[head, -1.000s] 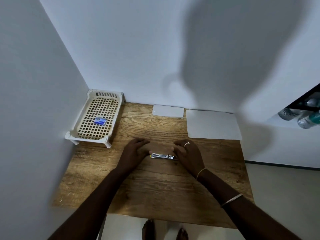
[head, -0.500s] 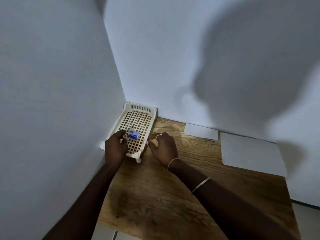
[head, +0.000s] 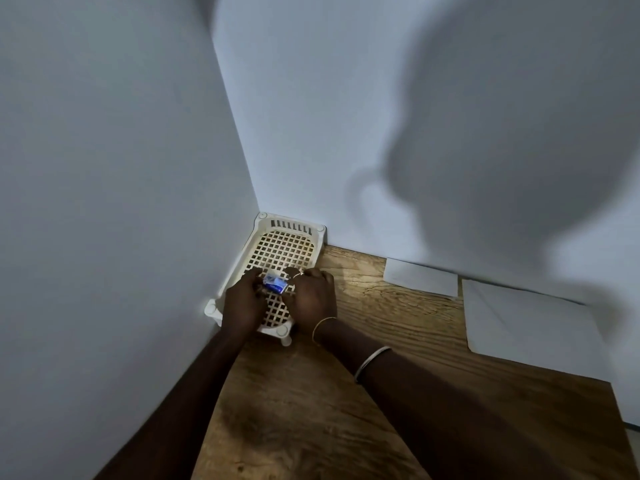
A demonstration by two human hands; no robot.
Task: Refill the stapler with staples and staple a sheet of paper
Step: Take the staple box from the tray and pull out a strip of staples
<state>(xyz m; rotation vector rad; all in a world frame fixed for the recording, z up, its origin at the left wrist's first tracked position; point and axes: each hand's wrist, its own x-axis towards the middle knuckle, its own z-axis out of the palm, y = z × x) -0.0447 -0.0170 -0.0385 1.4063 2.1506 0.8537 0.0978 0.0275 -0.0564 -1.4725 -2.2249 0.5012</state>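
Note:
A small blue and white staple box (head: 275, 284) is held just above the cream lattice tray (head: 277, 244) in the table's far left corner. My left hand (head: 242, 303) grips the box from the left with curled fingers. My right hand (head: 313, 299) pinches its right end, a ring on one finger. Two white sheets lie along the back wall: a small sheet (head: 420, 277) and a larger sheet (head: 530, 323). The stapler is out of view.
The wooden table (head: 311, 410) fits into a corner between a left wall and a back wall. The tray stands on short legs against both walls. My forearms cross the table's near part.
Both hands left the stapler at mid-table and moved to the tray at the far left. They now hold the staple box between them, and the view has turned left.

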